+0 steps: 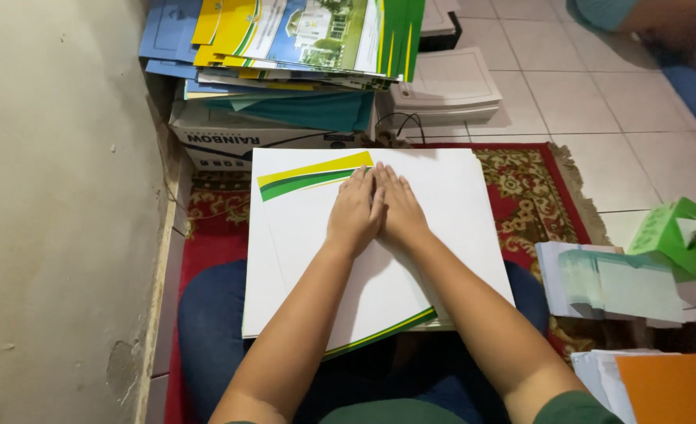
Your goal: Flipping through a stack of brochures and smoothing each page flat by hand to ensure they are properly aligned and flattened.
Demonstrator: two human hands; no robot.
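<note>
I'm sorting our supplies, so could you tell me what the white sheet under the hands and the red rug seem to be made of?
White sheet: apparently stiff card, smooth, faintly glossy; it lies flat with crisp edges under the left hand and right hand. Red rug: woven textile, judging by its patterned pile and fringed edge.

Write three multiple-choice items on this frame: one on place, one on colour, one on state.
1. Where do both hands press?
A. on the white folder sheet on the lap
B. on the green tissue box
C. on the floor tiles

2. What colours are the stripes on the sheet's flap?
A. red and black
B. yellow and green
C. blue and orange

3. How do the hands lie?
A. clenched in fists
B. flat, side by side
C. raised off the sheet

Answers:
1 A: the left hand and right hand rest on the white folder sheet.
2 B: the flap shows those stripes.
3 B: fingers spread flat, hands touching.
</note>
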